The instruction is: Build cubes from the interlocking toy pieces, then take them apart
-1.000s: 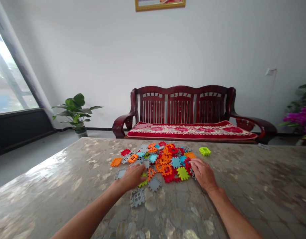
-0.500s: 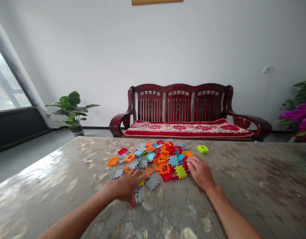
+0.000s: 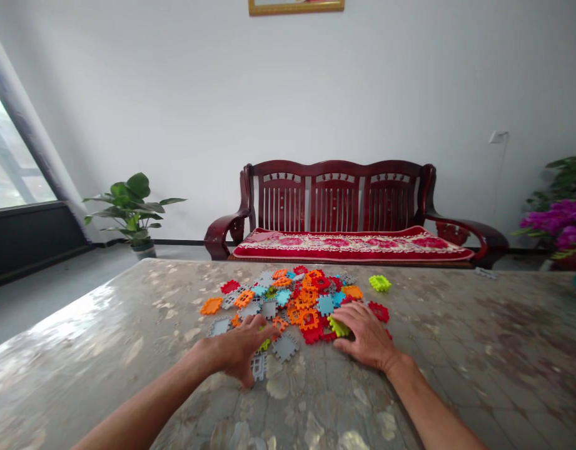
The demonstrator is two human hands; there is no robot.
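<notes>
A loose heap of square interlocking plastic tiles with notched edges, in orange, red, grey, blue and lime green, lies on the table. My left hand (image 3: 241,351) rests at the heap's near left side, its thumb and fingers spread apart. Under and beside it are a lime green tile (image 3: 265,344), a grey window tile (image 3: 258,367) and a plain grey tile (image 3: 285,347). At the near right side, my right hand (image 3: 366,336) reaches over another lime green tile (image 3: 337,326), with thumb and fingers apart on either side of it. That tile is partly hidden by the fingers.
The patterned table top (image 3: 175,300) spreads around the heap. A lone lime green tile (image 3: 380,283) lies behind it, and a red tile (image 3: 378,311) beside my right hand. Beyond the table stand a wooden bench (image 3: 337,200), a potted plant (image 3: 137,212) and purple flowers (image 3: 562,219).
My right hand has moved left and nearer, over the lime green tile, uncovering a red tile at its right. My left hand stays almost in place. The view has tilted slightly up.
</notes>
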